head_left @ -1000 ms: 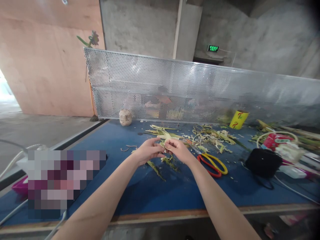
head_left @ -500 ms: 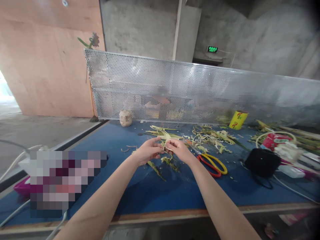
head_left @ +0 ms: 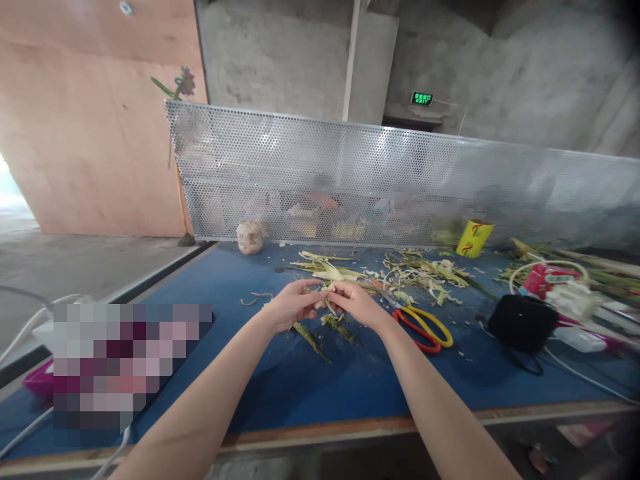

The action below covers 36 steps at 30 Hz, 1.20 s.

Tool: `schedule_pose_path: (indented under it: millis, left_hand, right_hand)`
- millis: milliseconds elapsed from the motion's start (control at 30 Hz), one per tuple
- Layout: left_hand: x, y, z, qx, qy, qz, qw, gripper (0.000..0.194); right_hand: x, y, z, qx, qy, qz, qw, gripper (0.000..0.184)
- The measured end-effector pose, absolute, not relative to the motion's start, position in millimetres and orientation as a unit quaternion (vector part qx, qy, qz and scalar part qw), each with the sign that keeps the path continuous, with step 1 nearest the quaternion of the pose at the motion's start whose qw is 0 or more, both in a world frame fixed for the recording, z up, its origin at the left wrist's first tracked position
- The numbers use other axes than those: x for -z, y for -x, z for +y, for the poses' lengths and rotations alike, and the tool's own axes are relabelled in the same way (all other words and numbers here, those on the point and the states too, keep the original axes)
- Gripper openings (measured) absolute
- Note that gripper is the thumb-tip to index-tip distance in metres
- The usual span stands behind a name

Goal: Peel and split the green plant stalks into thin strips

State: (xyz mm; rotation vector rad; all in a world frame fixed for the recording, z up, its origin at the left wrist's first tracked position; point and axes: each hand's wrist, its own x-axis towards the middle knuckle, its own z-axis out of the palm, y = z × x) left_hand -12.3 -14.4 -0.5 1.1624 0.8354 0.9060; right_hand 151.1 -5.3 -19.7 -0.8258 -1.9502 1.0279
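Both left hand point(head_left: 295, 305) and right hand point(head_left: 359, 303) now bring their fingertips together over one pale scrap point(head_left: 331, 305). Half a second ago a clear gap shows between the left fingertips and the right; now the left thumb reaches across and appears to meet the right fingers.

Right grip: thumb and forefinger pinch the scrap. Left grip: fingers curled, thumb drawn in; whether they hold the scrap or only lie against it, cannot tell, as the fingers overlap there.

Scrap position: between the hands, over the middle of the table point(head_left: 380, 390), pale strips point(head_left: 327, 270) just behind it. Two green tips point(head_left: 311, 339) lie near, on the hands' near side, unmoved. Scissors point(head_left: 406, 311) lie just right of the right hand, unmoved and untouched. Peelings point(head_left: 423, 270) lie scattered beyond them.

Reading: the work looks to pass from a one-handed pinch to both hands acting on the scrap; its far end is too small to make out.
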Motion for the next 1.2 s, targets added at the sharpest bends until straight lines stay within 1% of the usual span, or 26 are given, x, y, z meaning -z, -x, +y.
schedule_pose_path:
  millis: [167,333,433,700,900,1100,1200]
  left_hand:
    - [0.6,12.5,-12.5,-0.408,-0.495,0.376,0.669,0.055]
    - [-2.2,11.3,-15.0,-0.371,-0.503,0.384,0.68,0.043]
    - [-4.0,11.3,-16.9,-0.362,-0.513,0.385,0.676,0.041]
    - [-6.6,10.7,-19.6,-0.354,-0.519,0.395,0.67,0.044]
    - [-5.0,13.8,-17.7,-0.374,-0.524,0.395,0.655,0.059]
    - [-4.8,13.3,-16.0,-0.405,-0.533,0.38,0.638,0.064]
    - [-3.7,12.5,-15.6,-0.409,-0.54,0.372,0.634,0.068]
  right_hand:
    - [18.3,-150.8,-7.1,-0.407,0.312,-0.761,0.397,0.031]
    - [19.3,-149.6,-9.3,-0.442,0.315,-0.744,0.389,0.029]
    - [18.8,-149.1,-10.5,-0.437,0.309,-0.75,0.389,0.029]
    - [16.9,-152.0,-12.2,-0.395,0.315,-0.776,0.376,0.031]
    - [15.1,-152.7,-13.0,-0.381,0.323,-0.777,0.383,0.033]
    - [19.1,-152.6,-6.8,-0.411,0.327,-0.746,0.409,0.032]
    - [23.0,-152.9,-3.7,-0.432,0.336,-0.733,0.404,0.03]
